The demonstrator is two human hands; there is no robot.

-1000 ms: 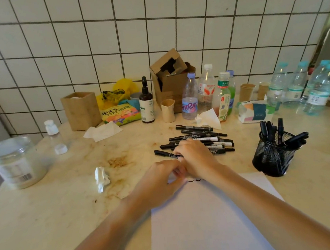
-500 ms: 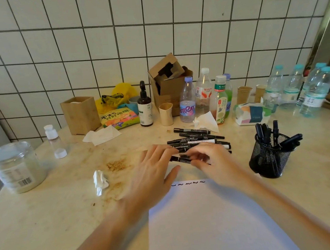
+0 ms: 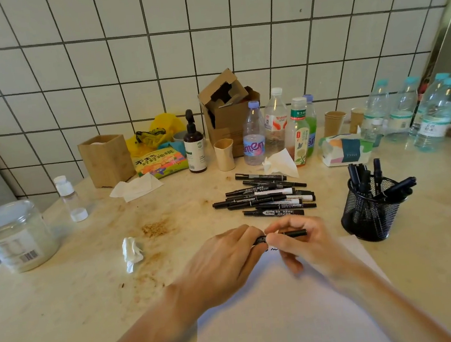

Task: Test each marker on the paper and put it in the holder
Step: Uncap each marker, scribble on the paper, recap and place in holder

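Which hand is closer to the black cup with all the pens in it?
The right hand. It grips one end of a marker just left of the mesh holder. The left hand grips the other end, farther left.

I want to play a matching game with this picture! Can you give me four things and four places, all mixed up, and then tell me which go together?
Things
1. held marker
2. mesh holder
3. crumpled tissue
4. lidded plastic jar

Places
A. at the table's far left edge
B. right of the paper, full of markers
C. between both hands, over the paper's top edge
D. alone on the table, left of the left hand

Pairs: 1-C, 2-B, 3-D, 4-A
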